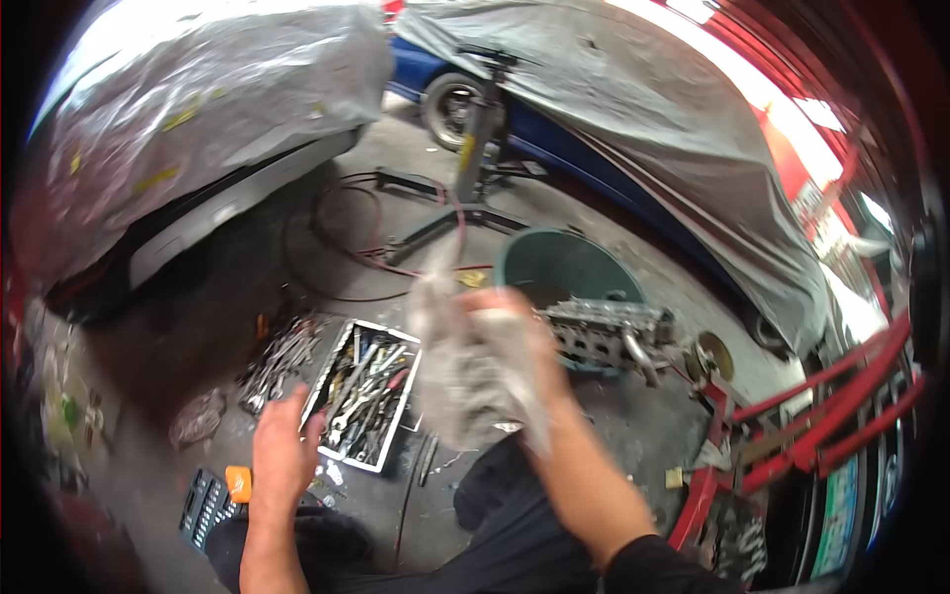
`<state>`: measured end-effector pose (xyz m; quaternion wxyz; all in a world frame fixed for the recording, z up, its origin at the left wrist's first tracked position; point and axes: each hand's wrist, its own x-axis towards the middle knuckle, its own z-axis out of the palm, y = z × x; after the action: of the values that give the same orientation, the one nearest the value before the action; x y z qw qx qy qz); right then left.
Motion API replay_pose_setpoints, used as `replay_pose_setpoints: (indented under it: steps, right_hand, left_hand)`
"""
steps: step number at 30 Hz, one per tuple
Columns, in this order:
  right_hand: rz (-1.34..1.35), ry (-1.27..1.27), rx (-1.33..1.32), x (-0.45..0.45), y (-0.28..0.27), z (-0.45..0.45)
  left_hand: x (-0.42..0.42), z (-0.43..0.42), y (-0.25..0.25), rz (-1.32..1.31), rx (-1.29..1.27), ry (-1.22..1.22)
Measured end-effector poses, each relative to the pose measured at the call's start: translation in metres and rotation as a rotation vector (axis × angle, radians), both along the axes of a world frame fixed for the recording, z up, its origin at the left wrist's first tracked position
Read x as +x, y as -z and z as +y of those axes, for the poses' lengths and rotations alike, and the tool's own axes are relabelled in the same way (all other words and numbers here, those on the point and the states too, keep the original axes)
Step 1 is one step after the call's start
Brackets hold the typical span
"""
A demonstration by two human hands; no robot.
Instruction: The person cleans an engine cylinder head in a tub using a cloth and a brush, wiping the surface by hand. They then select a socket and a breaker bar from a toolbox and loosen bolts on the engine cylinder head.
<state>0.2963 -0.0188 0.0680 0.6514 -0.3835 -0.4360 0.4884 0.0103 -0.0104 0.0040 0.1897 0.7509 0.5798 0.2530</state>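
1. As the cloth (460,386) hangs in bunched folds above the floor (633,426), between tray and basin in view, the right hand (510,312) grips its upper part, fingers closed; blur hides the fingertips. Raised, presumably, to keep fabric off the ground.
2. Left hand (280,445): lowered beside the tray's left edge; fingers loosely parted, apparently holding nothing.
3. Tray (394,424), white-rimmed: on the floor, filled with loose wrenches and other tools, its edges likely keeping them together within reach.
4. Tool pile (282,366): on bare floor, beyond the tray's left edge.
5. Socket case (205,510), with orange item (237,483): off the tray's near-left corner.
6. Basin (569,257), green: metal engine part (604,332) at its near rim, possibly so drips fall inside.
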Motion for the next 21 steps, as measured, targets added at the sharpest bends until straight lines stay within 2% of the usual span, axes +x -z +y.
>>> replay_pose_setpoints:
  steps: [1, 2, 3, 4, 5, 6, 7, 9, 10, 11, 12, 13, 14, 15, 16, 17, 18, 19, 20, 21]
  right_hand:
    - [0.324, -0.103, -0.011, -0.024, 0.033, 0.000]
    - [0.652, -0.188, -0.034, -0.048, 0.066, 0.000]
    - [0.744, -0.337, -0.202, -0.058, 0.114, 0.012]
    - [0.597, -0.358, -0.231, -0.086, 0.152, 0.010]
    - [0.532, -0.398, -0.289, -0.101, 0.153, 0.006]
    - [0.465, -0.441, -0.343, -0.116, 0.154, 0.003]
    - [0.476, -0.504, -0.427, -0.128, 0.130, -0.011]
    - [0.275, -0.583, -0.376, -0.133, 0.127, -0.029]
    - [0.177, -0.482, -0.316, -0.144, 0.132, -0.040]
    - [-0.005, -0.643, -0.313, -0.137, 0.139, -0.046]
    - [-0.049, -0.766, -0.268, -0.128, 0.131, -0.049]
    - [-0.095, -0.889, -0.224, -0.121, 0.121, -0.048]
    - [-0.090, -0.890, -0.226, -0.116, 0.120, -0.041]
    - [-0.137, -0.744, -0.212, -0.111, 0.119, -0.030]
    - [-0.180, -0.596, -0.198, -0.106, 0.116, -0.020]
    - [0.103, -0.401, -0.482, -0.103, 0.097, -0.017]
    - [0.165, -0.423, -0.475, -0.107, 0.138, -0.002]
    - [0.225, -0.447, -0.465, -0.110, 0.179, 0.014]
    - [0.273, -0.346, -0.616, -0.107, 0.174, 0.010]
    - [0.279, -0.338, -0.617, -0.102, 0.180, 0.010]
  left_hand:
    - [0.007, 0.000, 0.007, -0.222, 0.100, -0.030]
    - [0.016, -0.003, 0.014, -0.483, 0.058, 0.008]
    - [0.026, -0.006, 0.030, -0.637, 0.037, 0.109]
    - [0.034, -0.013, 0.040, -0.466, 0.132, 0.214]
    - [0.044, -0.021, 0.048, -0.294, 0.225, 0.313]
    - [0.052, -0.029, 0.059, -0.121, 0.271, 0.226]
    - [0.061, -0.026, 0.079, -0.761, 0.103, 0.157]
    - [0.055, -0.014, 0.066, -0.886, -0.008, 0.131]
    - [0.029, 0.008, 0.108, -0.747, 0.093, 0.080]
    - [0.003, 0.029, 0.149, -0.608, 0.190, 0.016]
    - [-0.009, 0.039, 0.144, -0.804, -0.112, -0.250]
    - [-0.008, 0.038, 0.120, -0.801, -0.113, -0.248]
    - [-0.002, 0.033, 0.087, -0.749, 0.011, -0.292]
    - [0.006, 0.028, 0.069, -0.695, 0.137, -0.337]
    - [0.016, 0.021, 0.067, -0.696, 0.109, -0.276]
    - [0.032, 0.006, 0.058, -0.500, 0.102, -0.125]
    - [0.045, -0.006, 0.064, -0.421, -0.041, 0.121]
    - [0.051, -0.009, 0.060, -0.418, -0.039, 0.120]
    - [0.055, -0.011, 0.054, -0.345, -0.114, 0.189]
    - [0.058, -0.013, 0.046, -0.270, -0.194, 0.263]
